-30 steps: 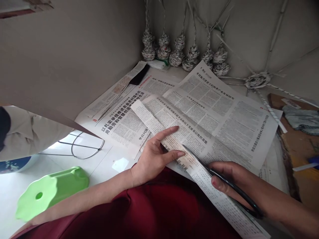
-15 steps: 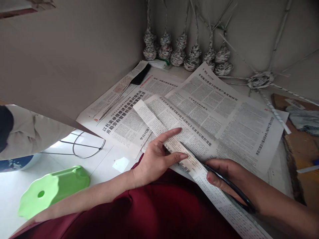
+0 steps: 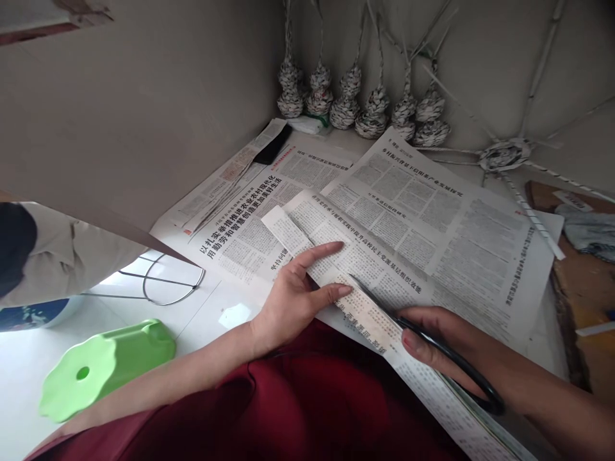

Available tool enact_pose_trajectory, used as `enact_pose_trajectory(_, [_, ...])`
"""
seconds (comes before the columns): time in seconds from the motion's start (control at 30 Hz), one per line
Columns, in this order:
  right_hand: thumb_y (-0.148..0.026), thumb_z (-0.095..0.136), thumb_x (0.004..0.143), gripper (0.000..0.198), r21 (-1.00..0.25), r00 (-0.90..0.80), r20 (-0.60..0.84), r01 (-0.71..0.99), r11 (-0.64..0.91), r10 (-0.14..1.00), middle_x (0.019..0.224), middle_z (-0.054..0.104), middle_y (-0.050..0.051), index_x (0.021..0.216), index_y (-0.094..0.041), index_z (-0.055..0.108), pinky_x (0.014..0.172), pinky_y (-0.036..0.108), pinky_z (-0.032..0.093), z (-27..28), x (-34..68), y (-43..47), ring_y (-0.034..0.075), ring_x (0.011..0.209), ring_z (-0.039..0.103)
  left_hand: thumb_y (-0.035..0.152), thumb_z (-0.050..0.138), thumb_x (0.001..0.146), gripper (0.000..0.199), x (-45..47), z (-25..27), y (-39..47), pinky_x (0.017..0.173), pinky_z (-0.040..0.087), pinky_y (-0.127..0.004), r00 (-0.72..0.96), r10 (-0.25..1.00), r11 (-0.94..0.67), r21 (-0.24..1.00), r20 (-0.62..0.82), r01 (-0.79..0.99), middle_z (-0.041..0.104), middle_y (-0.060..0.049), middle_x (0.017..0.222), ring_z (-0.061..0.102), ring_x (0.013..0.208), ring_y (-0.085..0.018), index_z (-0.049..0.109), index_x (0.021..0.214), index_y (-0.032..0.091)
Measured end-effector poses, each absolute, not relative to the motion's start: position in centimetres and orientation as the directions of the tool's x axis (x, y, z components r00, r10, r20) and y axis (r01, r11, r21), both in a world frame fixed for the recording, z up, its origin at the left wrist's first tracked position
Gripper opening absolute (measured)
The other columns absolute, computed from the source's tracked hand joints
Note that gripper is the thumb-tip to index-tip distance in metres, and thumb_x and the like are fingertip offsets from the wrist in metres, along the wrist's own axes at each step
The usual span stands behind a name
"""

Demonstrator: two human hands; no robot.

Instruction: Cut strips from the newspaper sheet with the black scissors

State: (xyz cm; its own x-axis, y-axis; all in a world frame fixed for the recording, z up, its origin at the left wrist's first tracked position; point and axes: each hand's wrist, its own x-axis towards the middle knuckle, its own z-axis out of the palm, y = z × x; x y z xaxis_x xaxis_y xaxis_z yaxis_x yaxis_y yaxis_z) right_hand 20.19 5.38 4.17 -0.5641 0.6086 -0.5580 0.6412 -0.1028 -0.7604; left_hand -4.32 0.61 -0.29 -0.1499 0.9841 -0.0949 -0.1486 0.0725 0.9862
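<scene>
A partly cut strip of newsprint (image 3: 372,320) runs slantwise along the near side of the newspaper sheet (image 3: 418,211). My left hand (image 3: 293,304) grips the newspaper near the cut, with the thumb on the strip and the index finger stretched over the sheet. My right hand (image 3: 446,339) is closed around the black handles of a pair of scissors (image 3: 451,355). Its blades lie along the line between strip and sheet, their tips pointing at my left hand. The lower blade is hidden by the paper.
Several gourd-shaped woven paper pieces (image 3: 346,105) stand along the wall. A woven ring with paper spokes (image 3: 507,155) leans at the right. More newspaper (image 3: 240,224) and a dark flat object (image 3: 273,146) lie behind my left hand. A green plastic stool (image 3: 110,365) lies on its side.
The sheet and its strip have shifted slightly right and toward me. My left hand has moved a little left along the strip. The scissors have shifted slightly right, still in my right hand.
</scene>
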Motion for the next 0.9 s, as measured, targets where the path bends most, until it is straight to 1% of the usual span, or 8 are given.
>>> enact_pose_trajectory(0.13, [-0.071, 0.06, 0.086, 0.05, -0.754, -0.582, -0.597, 0.643, -0.137, 0.553, 0.074, 0.064, 0.002, 0.085, -0.022, 0.07, 0.057, 0.027, 0.045, 4.4, 19.7, 5.9, 0.016, 0.066, 0.056, 0.03, 0.086, 0.075, 0.066, -4.0, -0.4, 0.4, 0.105, 0.051, -0.053, -0.14, 0.983, 0.094, 0.983, -0.116, -0.155, 0.067, -0.008, 0.134, 0.056, 0.132, -0.035, 0.062, 0.137, 0.026])
enact_pose_trajectory(0.33, [-0.07, 0.065, 0.083, 0.05, -0.753, -0.586, -0.619, 0.632, -0.183, 0.524, 0.07, 0.062, 0.001, 0.088, -0.021, 0.07, 0.064, 0.031, 0.049, 4.5, 19.9, 6.1, 0.018, 0.067, 0.059, 0.033, 0.086, 0.075, 0.066, -4.0, -0.5, 0.4, 0.111, 0.046, -0.054, -0.14, 0.986, 0.08, 0.991, -0.094, -0.108, 0.061, -0.006, 0.143, 0.052, 0.136, -0.035, 0.062, 0.136, 0.027])
enact_pose_trajectory(0.43, [-0.066, 0.068, 0.083, 0.045, -0.752, -0.591, -0.634, 0.62, -0.221, 0.499, 0.069, 0.061, 0.001, 0.083, -0.021, 0.069, 0.066, 0.032, 0.05, 4.7, 20.0, 6.0, 0.019, 0.069, 0.06, 0.034, 0.086, 0.076, 0.069, -4.0, -0.5, 0.4, 0.113, 0.044, -0.056, -0.13, 0.985, 0.097, 0.99, -0.11, -0.102, 0.064, -0.007, 0.14, 0.051, 0.137, -0.035, 0.059, 0.139, 0.026])
enact_pose_trajectory(0.57, [-0.063, 0.073, 0.081, 0.042, -0.743, -0.572, -0.636, 0.634, -0.212, 0.518, 0.073, 0.063, 0.001, 0.078, -0.021, 0.066, 0.063, 0.03, 0.048, 4.8, 20.2, 5.8, 0.02, 0.072, 0.06, 0.034, 0.087, 0.074, 0.067, -3.9, -0.5, 0.4, 0.108, 0.048, -0.058, -0.153, 0.985, 0.067, 0.993, -0.082, -0.1, 0.068, -0.006, 0.132, 0.052, 0.135, -0.038, 0.063, 0.135, 0.027])
enact_pose_trajectory(0.63, [-0.064, 0.073, 0.08, 0.044, -0.738, -0.568, -0.639, 0.644, -0.202, 0.519, 0.075, 0.064, 0.001, 0.079, -0.021, 0.066, 0.061, 0.029, 0.047, 4.7, 20.1, 5.8, 0.019, 0.072, 0.06, 0.033, 0.087, 0.073, 0.066, -3.8, -0.3, 0.3, 0.104, 0.052, -0.057, -0.149, 0.985, 0.069, 0.991, -0.086, -0.117, 0.071, -0.006, 0.127, 0.054, 0.133, -0.038, 0.064, 0.134, 0.027])
enact_pose_trajectory(0.7, [-0.066, 0.07, 0.082, 0.045, -0.741, -0.581, -0.632, 0.646, -0.181, 0.513, 0.075, 0.064, 0.002, 0.081, -0.021, 0.067, 0.06, 0.029, 0.047, 4.7, 19.9, 6.0, 0.018, 0.07, 0.058, 0.03, 0.087, 0.074, 0.066, -3.5, -0.1, 0.3, 0.101, 0.055, -0.055, -0.113, 0.986, 0.103, 0.98, -0.124, -0.17, 0.072, -0.006, 0.124, 0.058, 0.129, -0.038, 0.063, 0.134, 0.026])
enact_pose_trajectory(0.77, [-0.067, 0.067, 0.083, 0.047, -0.752, -0.599, -0.615, 0.641, -0.154, 0.512, 0.075, 0.063, 0.002, 0.083, -0.021, 0.067, 0.06, 0.028, 0.046, 4.6, 19.5, 6.3, 0.017, 0.068, 0.057, 0.027, 0.086, 0.074, 0.065, -3.3, 0.1, 0.2, 0.099, 0.057, -0.052, -0.083, 0.985, 0.131, 0.965, -0.153, -0.228, 0.071, -0.005, 0.126, 0.061, 0.125, -0.036, 0.062, 0.135, 0.026])
enact_pose_trajectory(0.9, [-0.069, 0.065, 0.084, 0.048, -0.762, -0.61, -0.605, 0.63, -0.151, 0.512, 0.073, 0.062, 0.001, 0.085, -0.021, 0.069, 0.06, 0.029, 0.046, 4.5, 19.1, 6.8, 0.017, 0.067, 0.057, 0.024, 0.087, 0.073, 0.066, -3.0, 0.2, 0.2, 0.1, 0.057, -0.05, -0.105, 0.981, 0.131, 0.954, -0.164, -0.268, 0.07, -0.005, 0.129, 0.061, 0.126, -0.035, 0.062, 0.134, 0.026])
